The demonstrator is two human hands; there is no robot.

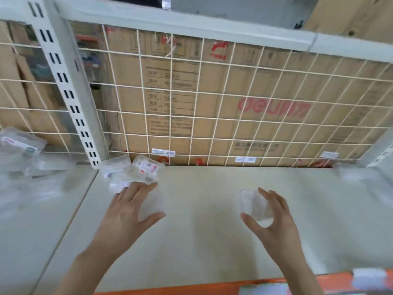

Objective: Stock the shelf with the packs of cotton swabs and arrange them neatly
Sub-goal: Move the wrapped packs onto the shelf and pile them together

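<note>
My right hand (274, 218) pinches a clear pack (253, 204) over the middle of the shelf (202, 231); my left hand (127, 211), fingers spread, touches the pile (136, 170) at its back-left corner.

shelf (202, 235): smooth matt cream surface | grid (200, 91): cream-coated wire | cartons (214, 128): matt brown cardboard | packs (142, 169): clear glossy plastic film | post (70, 92): painted metal

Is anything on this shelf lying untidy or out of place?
Yes. The heap of packs by the slotted upright lies loose and tilted, overlapping, not in a row. The right hand holds another pack.
</note>
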